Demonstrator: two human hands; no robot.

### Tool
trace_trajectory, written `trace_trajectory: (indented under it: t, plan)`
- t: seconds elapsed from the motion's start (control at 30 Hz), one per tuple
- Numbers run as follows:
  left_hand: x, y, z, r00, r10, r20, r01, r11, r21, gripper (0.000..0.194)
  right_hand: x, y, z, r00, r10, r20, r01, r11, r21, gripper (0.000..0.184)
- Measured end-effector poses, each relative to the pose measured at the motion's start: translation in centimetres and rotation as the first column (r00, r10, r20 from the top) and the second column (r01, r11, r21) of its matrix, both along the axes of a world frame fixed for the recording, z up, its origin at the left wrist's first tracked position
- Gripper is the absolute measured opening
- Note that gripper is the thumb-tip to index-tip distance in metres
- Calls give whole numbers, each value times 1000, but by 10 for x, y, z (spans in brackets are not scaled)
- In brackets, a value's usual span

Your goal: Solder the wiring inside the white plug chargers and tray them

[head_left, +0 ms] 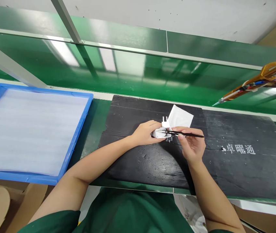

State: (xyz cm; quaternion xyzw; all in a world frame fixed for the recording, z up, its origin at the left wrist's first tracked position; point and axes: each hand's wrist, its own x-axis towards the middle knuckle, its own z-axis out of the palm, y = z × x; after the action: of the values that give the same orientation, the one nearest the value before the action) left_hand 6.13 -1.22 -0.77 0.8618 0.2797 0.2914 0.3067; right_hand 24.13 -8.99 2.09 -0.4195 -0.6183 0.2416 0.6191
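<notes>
My left hand [144,133] is closed around a small white plastic charger housing [160,133], its open end facing my right hand. A white plug piece with two prongs [165,124] sticks up at the housing's far side; whether the two are joined I cannot tell. Between the fingers of my right hand [194,144] is a pair of black tweezers [190,133], tips pointing left at the housing's opening. Small parts at the tips are too fine to make out. Just behind both hands is a white square sheet [180,117].
A blue-rimmed tray [76,136] lined with white sheeting lies on the left. Black mats [138,165] cover the green bench. From the upper right hangs an orange-brown tool with a pale pointed tip [244,88]. A metal post [66,21] meets the green shelf behind.
</notes>
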Motion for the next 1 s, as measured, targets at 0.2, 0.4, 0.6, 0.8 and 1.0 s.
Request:
trace_trajectory:
  t: [0.2, 0.4, 0.6, 0.8, 1.0]
  plan:
    - [1, 0, 0, 999, 11, 50, -8, 998, -70, 33, 3, 1, -2, 995, -83, -49, 81, 996, -30, 17]
    - [0, 1, 8, 993, 74, 89, -35, 925, -379, 39, 4, 9, 6, 943, -141, -301, 114, 988, -107, 10]
    - [-2, 4, 14, 966, 187, 180, -36, 784, -619, 45, 12, 13, 6, 975, -203, -88, 143, 882, -449, 11]
    - [-3, 3, 14, 938, 207, 280, 40, 734, -678, 45, -3, 7, -2, 838, 147, 525, 196, 817, -542, 35]
    - [-2, 4, 12, 934, 218, 281, 51, 699, -713, 47, -10, 7, -1, 676, 275, 684, 219, 811, -542, 29]
